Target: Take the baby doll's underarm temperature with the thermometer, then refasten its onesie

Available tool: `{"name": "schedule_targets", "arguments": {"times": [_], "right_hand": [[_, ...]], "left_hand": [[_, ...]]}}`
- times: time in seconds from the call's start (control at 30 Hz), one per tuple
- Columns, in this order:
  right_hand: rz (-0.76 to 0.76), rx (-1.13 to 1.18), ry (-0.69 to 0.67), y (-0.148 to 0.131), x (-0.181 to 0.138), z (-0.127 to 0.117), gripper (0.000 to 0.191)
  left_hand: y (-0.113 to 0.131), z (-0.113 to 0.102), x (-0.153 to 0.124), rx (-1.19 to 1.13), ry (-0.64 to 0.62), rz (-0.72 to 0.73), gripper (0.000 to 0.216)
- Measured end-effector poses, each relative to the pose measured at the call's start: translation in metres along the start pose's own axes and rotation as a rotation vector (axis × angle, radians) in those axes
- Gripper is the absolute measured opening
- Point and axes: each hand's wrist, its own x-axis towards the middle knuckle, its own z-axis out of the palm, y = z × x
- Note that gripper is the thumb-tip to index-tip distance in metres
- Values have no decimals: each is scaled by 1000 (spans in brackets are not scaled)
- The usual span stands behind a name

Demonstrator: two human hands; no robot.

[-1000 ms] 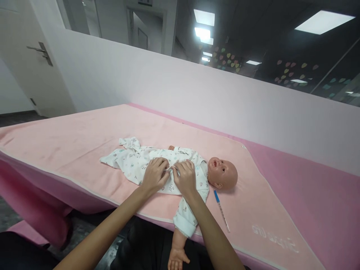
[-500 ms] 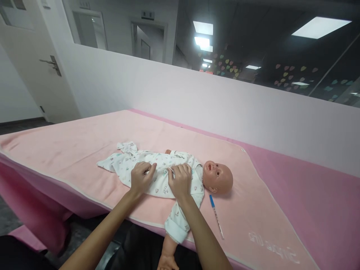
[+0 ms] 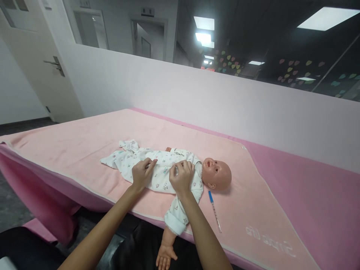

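A baby doll (image 3: pixel 217 174) lies face up, its head toward the right, in a white patterned onesie (image 3: pixel 161 180). My left hand (image 3: pixel 142 174) is closed on the front of the onesie near the waist, thumb pointing up. At the chest, my right hand (image 3: pixel 182 175) has its fingers curled in a pinch on the garment's front opening. A thin seam line runs between the two hands. The fabric inside my fingers is mostly hidden. One doll arm (image 3: pixel 167 247) hangs over the table's near edge, its cuff folded back.
A thermometer with a blue end (image 3: pixel 214 211) lies near the doll's head. Beneath is a pink blanket (image 3: pixel 253 202) over a darker pink cover (image 3: pixel 317 187). Behind stands a white wall (image 3: pixel 197 97) with a window above. A door (image 3: pixel 42 63) is at the far left.
My right fingers have curled tighter and lifted slightly, and the fabric between my hands lies flatter. The view has shifted slightly. Doll and thermometer stay in place.
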Motion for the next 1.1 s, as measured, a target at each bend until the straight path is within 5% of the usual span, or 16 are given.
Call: {"name": "schedule_targets", "arguments": {"times": [0.3, 0.67, 0.9, 1.1], "right_hand": [[253, 134, 134, 11, 0, -5, 26], [320, 245, 255, 20, -2, -7, 26], [340, 260, 317, 17, -3, -9, 31], [377, 196, 267, 14, -1, -11, 27]], "left_hand": [[1, -1, -4, 39, -28, 26, 25], [-5, -7, -5, 64, -139, 221, 27], [-3, -5, -3, 158, -59, 153, 24], [-5, -7, -3, 87, -143, 77, 26]]}}
